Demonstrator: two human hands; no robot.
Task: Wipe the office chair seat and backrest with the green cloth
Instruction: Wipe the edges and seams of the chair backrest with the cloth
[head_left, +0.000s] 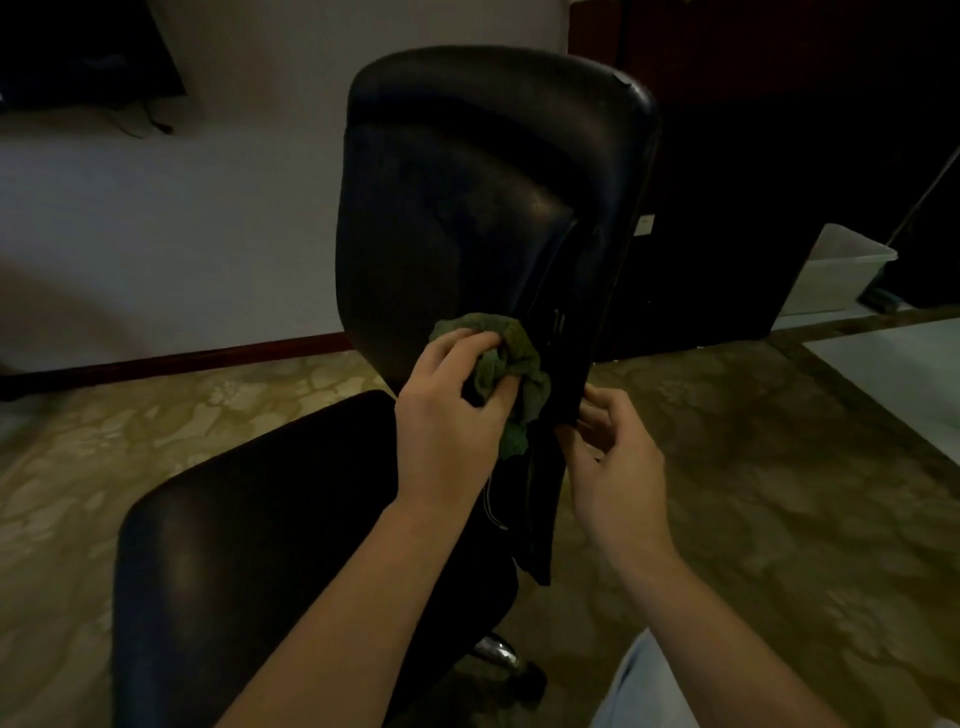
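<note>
Above the fingers (460, 343) of the left hand (447, 415), clenched round the bunched green cloth (514, 353), the backrest (467, 208) rises lengthwise; the right hand (618, 467) seemingly pinches its lower edge.

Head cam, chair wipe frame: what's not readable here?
1. Right hand grip, head view: fingertips meet the backrest edge in shadow; gripping or just touching, cannot tell.
2. Green cloth contact patch, head view: covered by the left hand and bunched folds.
3. Chair base, head view: hidden under the seat and forearms; only a chrome part shows.
4. Plastic bin contents, head view: too dim.
</note>
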